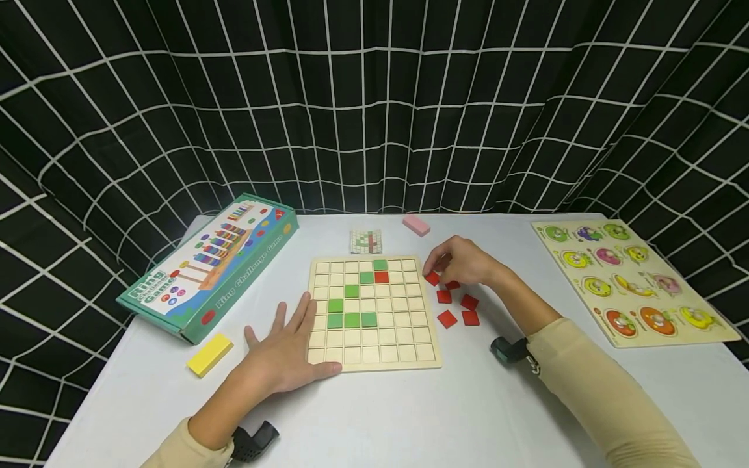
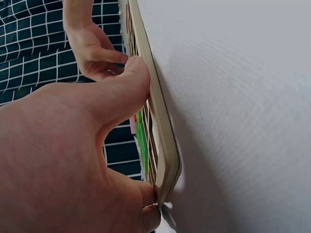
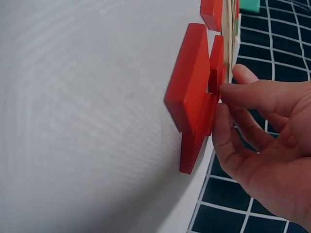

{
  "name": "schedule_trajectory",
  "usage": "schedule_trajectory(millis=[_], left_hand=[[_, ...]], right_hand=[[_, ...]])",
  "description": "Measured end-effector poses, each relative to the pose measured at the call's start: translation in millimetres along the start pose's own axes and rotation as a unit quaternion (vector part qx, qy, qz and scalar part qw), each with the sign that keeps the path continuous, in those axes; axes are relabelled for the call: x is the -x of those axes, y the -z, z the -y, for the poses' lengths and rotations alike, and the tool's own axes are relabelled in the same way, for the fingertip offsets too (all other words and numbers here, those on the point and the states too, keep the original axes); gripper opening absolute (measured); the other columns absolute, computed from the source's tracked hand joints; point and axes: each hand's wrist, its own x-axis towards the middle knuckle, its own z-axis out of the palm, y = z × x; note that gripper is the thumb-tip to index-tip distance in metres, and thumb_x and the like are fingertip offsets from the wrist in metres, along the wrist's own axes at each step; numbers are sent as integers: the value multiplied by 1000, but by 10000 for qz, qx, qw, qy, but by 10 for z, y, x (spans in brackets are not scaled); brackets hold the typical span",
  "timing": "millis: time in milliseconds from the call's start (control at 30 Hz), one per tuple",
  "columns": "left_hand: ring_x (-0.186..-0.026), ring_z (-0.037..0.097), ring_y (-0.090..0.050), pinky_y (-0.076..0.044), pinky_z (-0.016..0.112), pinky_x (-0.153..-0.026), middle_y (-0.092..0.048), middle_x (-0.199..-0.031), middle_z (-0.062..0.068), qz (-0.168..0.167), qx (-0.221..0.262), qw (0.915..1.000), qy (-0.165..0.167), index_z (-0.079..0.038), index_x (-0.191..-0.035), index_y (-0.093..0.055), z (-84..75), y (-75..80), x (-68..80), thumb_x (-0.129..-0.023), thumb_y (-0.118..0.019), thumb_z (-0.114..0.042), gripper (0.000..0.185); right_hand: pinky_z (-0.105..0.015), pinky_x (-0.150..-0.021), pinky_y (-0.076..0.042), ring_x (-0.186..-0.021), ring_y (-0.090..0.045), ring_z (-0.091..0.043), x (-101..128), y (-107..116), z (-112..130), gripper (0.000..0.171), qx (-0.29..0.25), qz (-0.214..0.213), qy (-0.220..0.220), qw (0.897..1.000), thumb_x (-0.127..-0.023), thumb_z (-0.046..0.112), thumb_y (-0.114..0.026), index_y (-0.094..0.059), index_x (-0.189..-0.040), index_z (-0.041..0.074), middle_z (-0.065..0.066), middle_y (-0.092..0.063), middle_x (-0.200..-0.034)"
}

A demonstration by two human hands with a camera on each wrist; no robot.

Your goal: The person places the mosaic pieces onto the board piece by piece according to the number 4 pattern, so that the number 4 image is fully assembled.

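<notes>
A wooden grid board [image 1: 374, 354] lies mid-table, holding several green tiles [image 1: 351, 320] and one red tile [image 1: 381, 277]. My left hand [image 1: 287, 344] lies flat and open on the table by the board's left edge. In the left wrist view its thumb [image 2: 131, 82] presses against the board's rim [image 2: 163, 131]. My right hand [image 1: 462, 261] is just right of the board, fingers curled, pinching a red tile [image 1: 432, 279]. Several loose red tiles [image 1: 447, 318] lie below it. In the right wrist view its fingertips [image 3: 243, 92] meet a red tile [image 3: 216, 63] beside other red tiles [image 3: 192, 82].
A green Ring Challenge Game box [image 1: 210, 266] sits at the left, with a yellow block [image 1: 209, 355] in front of it. A pattern card [image 1: 366, 241] and a pink block [image 1: 416, 225] lie behind the board. A fruit peg puzzle [image 1: 632, 279] lies at the right. A grid-patterned curtain surrounds the table.
</notes>
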Motion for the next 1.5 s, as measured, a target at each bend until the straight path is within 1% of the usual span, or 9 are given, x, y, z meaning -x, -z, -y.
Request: schedule_trajectory(millis=[133, 233, 467, 633, 867, 967, 1133, 1333, 1500], left_hand=[[-159, 52, -4, -2, 95, -100, -4, -177, 10, 0, -5, 10000, 1, -9, -168, -13, -1, -1, -1, -81, -73, -73, 124], [-159, 52, -4, -2, 95, -100, -4, -177, 10, -10, -9, 10000, -7, -9, -168, -14, -1, -2, -3, -81, -73, -73, 123], [-159, 53, -5, -3, 95, -99, -6, -177, 11, -62, -44, 10000, -55, -7, -168, -14, 3, -8, -9, -81, -73, -73, 123], [-159, 52, -5, -4, 95, -99, -6, -177, 11, -48, -38, 10000, -46, -8, -168, -14, 1, -9, -5, -81, -72, -74, 124], [-159, 52, -5, -3, 95, -100, -5, -177, 10, -34, -31, 10000, -30, -8, -168, -14, 0, -7, -6, -81, -72, -74, 124], [-159, 51, -4, -3, 95, -100, -5, -177, 10, -25, -32, 10000, -22, -9, -168, -14, 2, -7, -6, -81, -72, -74, 124], [-159, 52, -6, -4, 95, -100, -5, -177, 10, -46, -54, 10000, -36, -8, -168, -14, 5, -12, -8, -81, -72, -74, 123], [-159, 52, -6, -4, 95, -100, -5, -177, 10, -34, -55, 10000, -27, -8, -168, -14, 6, -12, -10, -81, -72, -74, 123], [-159, 52, -5, -4, 95, -100, -5, -177, 10, -2, -45, 10000, -19, -8, -168, -14, 6, 0, -7, -81, -72, -74, 123]], right_hand=[[-29, -70, -59, -101, -60, -30, -15, -10, -11, 28, 116, 24, 3, 9999, -80, -11, -76, -82, -98, 10, -12, -72, -111], [-29, -71, -59, -102, -59, -30, -26, -12, -17, 30, 230, 18, 4, 9997, -80, -11, -76, -82, -98, 12, -12, -71, -112], [-36, -87, -58, -100, -61, -28, -37, 9, -26, 28, 601, -34, 176, 9980, -81, -7, -78, -82, -101, 12, -8, -74, -107], [-37, -86, -58, -99, -63, -27, -20, 29, -31, 26, 689, -42, 201, 9974, -83, -3, -80, -82, -105, 11, -7, -76, -105], [-37, -82, -62, -99, -68, -29, 10, 46, -39, 26, 616, -222, 169, 9977, -86, -2, -78, -81, -110, 8, -11, -76, -111], [-37, -81, -62, -100, -66, -30, 21, 48, -41, 27, 566, -328, 104, 9978, -86, -2, -77, -81, -111, 8, -13, -76, -111], [-33, -77, -59, -101, -62, -30, 47, 36, -14, 28, 413, -413, -84, 9983, -88, 0, -77, -80, -115, 6, -15, -75, -114], [-30, -72, -57, -92, -63, -26, 83, 5, 28, 28, 66, -447, -278, 9986, -88, 1, -76, -80, -116, 5, -14, -75, -110], [-34, -73, -59, -88, -63, -24, 104, -39, 88, 27, -122, -470, -294, 9984, -87, 5, -78, -80, -114, 6, -13, -74, -107]])
